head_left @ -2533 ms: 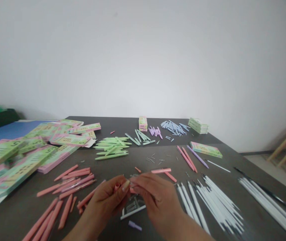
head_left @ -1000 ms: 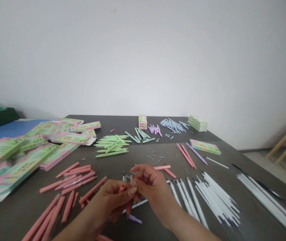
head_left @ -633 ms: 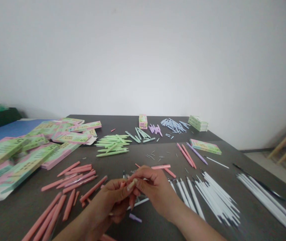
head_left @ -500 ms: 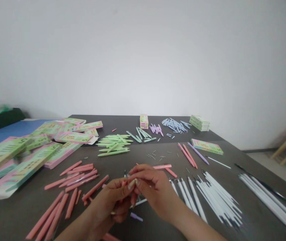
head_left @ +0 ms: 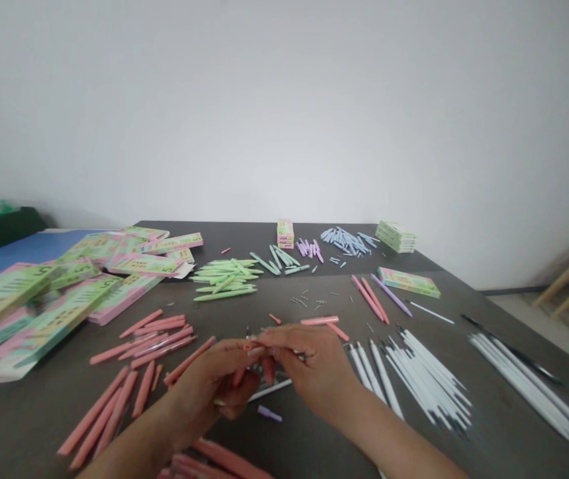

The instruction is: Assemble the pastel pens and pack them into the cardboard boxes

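My left hand (head_left: 227, 374) is closed around a pink pen barrel (head_left: 247, 346), of which only a small end shows between thumb and forefinger. My right hand (head_left: 317, 364) meets it at the fingertips, its fingers pinched over that end; whatever they grip is hidden. Just below the hands lies a small purple pen tip (head_left: 269, 414). A thin white refill (head_left: 270, 390) lies on the table under them. Pink barrels (head_left: 119, 412) are scattered to the left of my left hand, and more pink barrels (head_left: 229, 459) lie at the near edge.
White refills (head_left: 421, 379) fan out at the right. Green pens (head_left: 225, 276), purple pieces (head_left: 309, 249) and blue pieces (head_left: 347, 241) lie farther back, with small metal springs (head_left: 299, 301) nearer. Printed cartons (head_left: 55, 319) pile up at the left. A green carton stack (head_left: 397, 236) stands back right.
My right hand has flattened and tilted over the left fingertips, and the pink end shows more plainly. The view has dipped slightly, bringing more pink barrels into sight at the near edge.
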Demonstrator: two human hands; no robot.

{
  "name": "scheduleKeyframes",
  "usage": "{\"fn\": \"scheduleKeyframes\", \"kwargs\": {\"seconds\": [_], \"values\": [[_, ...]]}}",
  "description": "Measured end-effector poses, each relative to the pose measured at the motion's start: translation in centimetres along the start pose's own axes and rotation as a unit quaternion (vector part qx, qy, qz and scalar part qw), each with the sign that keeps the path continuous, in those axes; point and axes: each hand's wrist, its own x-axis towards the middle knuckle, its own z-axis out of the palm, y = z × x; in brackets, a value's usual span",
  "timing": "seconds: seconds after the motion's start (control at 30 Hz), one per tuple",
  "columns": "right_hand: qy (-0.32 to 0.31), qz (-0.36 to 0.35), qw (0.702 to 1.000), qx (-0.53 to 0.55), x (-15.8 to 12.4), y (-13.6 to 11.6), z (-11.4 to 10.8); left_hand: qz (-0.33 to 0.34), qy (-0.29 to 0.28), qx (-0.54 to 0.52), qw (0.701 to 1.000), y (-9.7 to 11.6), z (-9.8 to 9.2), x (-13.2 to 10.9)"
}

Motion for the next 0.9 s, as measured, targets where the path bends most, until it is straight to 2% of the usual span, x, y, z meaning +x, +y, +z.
{"fn": "scheduleKeyframes", "kwargs": {"seconds": [0.07,0.17,0.2,0.27,0.33,0.43,0.5,0.57,0.67,0.73,0.8,0.9], "values": [[0.013,0.024,1.0,0.0,0.2,0.0,-0.4,-0.006,0.027,0.055,0.998,0.2,-0.1,0.2],[0.063,0.078,0.995,0.005,0.7,0.4,-1.7,0.017,0.134,0.177,0.975,0.1,-0.9,0.7],[0.077,0.094,0.993,0.002,0.9,0.7,-2.3,0.051,0.169,0.247,0.953,0.0,-1.2,0.9],[0.09,0.117,0.989,-0.009,1.3,1.6,-3.7,0.135,0.196,0.413,0.879,-0.5,-1.6,1.3],[0.09,0.132,0.987,-0.024,1.7,2.6,-4.9,0.178,0.172,0.56,0.79,-1.2,-1.7,1.8],[0.09,0.15,0.983,-0.05,1.9,3.7,-5.9,0.147,0.119,0.698,0.691,-2.1,-1.3,2.6],[0.085,0.156,0.982,-0.062,2.0,4.1,-6.1,0.127,0.093,0.741,0.653,-2.6,-1.0,3.1],[0.076,0.154,0.982,-0.073,1.9,4.2,-6.0,0.119,0.078,0.756,0.639,-3.0,-0.9,3.5],[0.068,0.144,0.983,-0.085,1.8,4.1,-5.8,0.121,0.092,0.744,0.651,-3.1,-1.0,3.8],[0.068,0.136,0.985,-0.084,1.8,3.8,-5.7,0.133,0.125,0.697,0.693,-2.6,-1.0,3.8],[0.077,0.126,0.986,-0.073,1.8,3.3,-5.7,0.136,0.182,0.599,0.768,-1.6,-0.8,3.5],[0.083,0.114,0.99,-0.028,1.6,2.0,-5.3,0.084,0.246,0.333,0.906,0.0,-0.4,2.7]]}}
